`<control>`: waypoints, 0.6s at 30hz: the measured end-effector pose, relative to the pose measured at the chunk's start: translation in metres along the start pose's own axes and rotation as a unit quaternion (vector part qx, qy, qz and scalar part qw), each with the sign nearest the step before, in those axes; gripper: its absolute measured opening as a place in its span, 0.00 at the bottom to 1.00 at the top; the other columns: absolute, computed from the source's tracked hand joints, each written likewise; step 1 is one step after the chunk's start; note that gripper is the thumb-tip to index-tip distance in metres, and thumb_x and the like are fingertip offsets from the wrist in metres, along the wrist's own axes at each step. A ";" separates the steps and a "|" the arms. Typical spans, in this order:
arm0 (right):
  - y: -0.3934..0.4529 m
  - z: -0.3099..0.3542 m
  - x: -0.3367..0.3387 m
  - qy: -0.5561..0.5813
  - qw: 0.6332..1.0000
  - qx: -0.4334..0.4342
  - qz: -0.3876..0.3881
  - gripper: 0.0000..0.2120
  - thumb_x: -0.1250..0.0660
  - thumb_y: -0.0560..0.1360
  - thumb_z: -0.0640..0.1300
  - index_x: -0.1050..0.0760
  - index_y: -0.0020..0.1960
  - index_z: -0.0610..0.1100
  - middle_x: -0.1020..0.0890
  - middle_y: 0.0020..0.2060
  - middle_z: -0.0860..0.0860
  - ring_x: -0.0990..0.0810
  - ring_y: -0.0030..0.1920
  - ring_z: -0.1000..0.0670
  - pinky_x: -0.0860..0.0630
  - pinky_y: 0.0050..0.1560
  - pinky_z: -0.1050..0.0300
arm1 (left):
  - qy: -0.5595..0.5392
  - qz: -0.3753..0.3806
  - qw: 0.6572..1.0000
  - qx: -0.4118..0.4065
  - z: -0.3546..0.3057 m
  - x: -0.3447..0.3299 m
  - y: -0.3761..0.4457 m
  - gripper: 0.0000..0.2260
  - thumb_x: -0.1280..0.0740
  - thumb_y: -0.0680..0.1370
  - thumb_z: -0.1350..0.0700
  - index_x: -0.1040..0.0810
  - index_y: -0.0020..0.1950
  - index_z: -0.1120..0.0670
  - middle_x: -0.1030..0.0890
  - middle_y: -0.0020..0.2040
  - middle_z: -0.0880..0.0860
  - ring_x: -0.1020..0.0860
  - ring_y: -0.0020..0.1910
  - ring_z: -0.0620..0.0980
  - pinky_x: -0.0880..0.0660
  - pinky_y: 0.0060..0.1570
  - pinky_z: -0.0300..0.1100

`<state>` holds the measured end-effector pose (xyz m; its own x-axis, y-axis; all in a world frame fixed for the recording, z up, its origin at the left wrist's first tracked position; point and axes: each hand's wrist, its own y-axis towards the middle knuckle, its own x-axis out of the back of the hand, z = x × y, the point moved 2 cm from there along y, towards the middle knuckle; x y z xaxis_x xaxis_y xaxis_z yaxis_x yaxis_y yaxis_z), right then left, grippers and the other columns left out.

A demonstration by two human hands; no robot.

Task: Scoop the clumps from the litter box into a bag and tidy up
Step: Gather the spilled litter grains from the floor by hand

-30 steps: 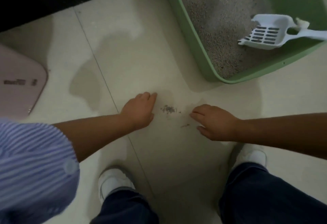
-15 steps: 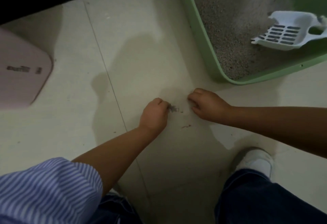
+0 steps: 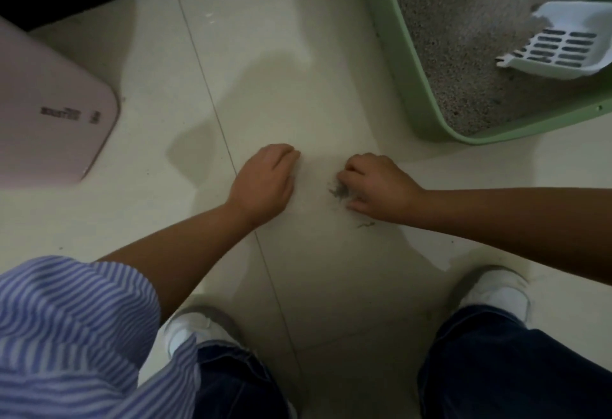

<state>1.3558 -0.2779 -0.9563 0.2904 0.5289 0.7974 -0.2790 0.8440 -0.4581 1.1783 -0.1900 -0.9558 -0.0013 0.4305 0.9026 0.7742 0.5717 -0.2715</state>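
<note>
The small heap of spilled litter grains (image 3: 338, 191) now sits against the curled fingertips of the right hand (image 3: 377, 187), where half a second ago it lay by the left hand (image 3: 263, 183), which has drawn back to the left and rests knuckles-up on the floor (image 3: 265, 54), fingers bent under and apparently empty. The right hand looks to be raking or pinching the grains together, though whether it has any in its grip I cannot tell. This reads as the tidying stage: scooping seems finished, and loose grains are being gathered. A thin streak of leftover grit (image 3: 366, 225) lies just nearer than the heap, not yet collected. The green litter box (image 3: 400, 64) stands far right, with the white slotted scoop (image 3: 563, 44) resting in the litter (image 3: 440, 21). A pink lidded object (image 3: 49, 114) sits far left. No bag is in view. Nothing blocks the hands; the person's white shoes (image 3: 496, 293) stand near.
</note>
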 end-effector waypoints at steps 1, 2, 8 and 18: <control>0.005 0.003 -0.002 -0.010 1.000 0.023 0.001 0.18 0.23 0.58 0.40 0.21 0.44 0.35 0.21 0.39 0.37 0.21 0.36 0.38 0.23 0.35 0.51 | 0.025 0.003 1.000 -0.017 0.005 -0.003 -0.003 0.21 0.44 0.72 0.57 0.22 0.54 0.70 0.20 0.51 0.68 0.20 0.48 0.66 0.23 0.47 0.58; 0.009 0.006 -0.003 -0.012 0.999 0.037 0.005 0.15 0.24 0.58 0.39 0.21 0.42 0.35 0.21 0.36 0.38 0.22 0.33 0.39 0.22 0.31 0.52 | 0.043 0.014 0.999 -0.026 0.009 -0.006 -0.005 0.22 0.44 0.73 0.56 0.22 0.55 0.71 0.21 0.54 0.69 0.20 0.51 0.67 0.24 0.48 0.60; 0.021 0.015 0.003 -0.043 0.998 0.042 -0.005 0.16 0.46 0.74 0.43 0.22 0.45 0.35 0.26 0.33 0.47 0.26 0.38 0.44 0.27 0.38 0.56 | 0.038 0.022 0.999 -0.025 0.009 -0.024 -0.012 0.23 0.44 0.73 0.55 0.23 0.57 0.71 0.23 0.58 0.69 0.22 0.56 0.67 0.26 0.51 0.63; 0.024 0.023 0.009 -0.114 0.991 0.033 0.055 0.08 0.38 0.71 0.37 0.23 0.37 0.35 0.22 0.33 0.41 0.22 0.33 0.42 0.27 0.30 0.60 | -0.065 -0.072 0.995 0.037 0.020 -0.011 -0.007 0.24 0.46 0.76 0.53 0.23 0.57 0.70 0.22 0.56 0.68 0.22 0.54 0.66 0.27 0.55 0.57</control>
<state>1.3309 -0.2551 -0.9507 0.0431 0.5767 0.8158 -0.3587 0.7711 -0.5261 1.1601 -0.1845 -0.9710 -0.1938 0.4243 0.8845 0.7116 0.6815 -0.1710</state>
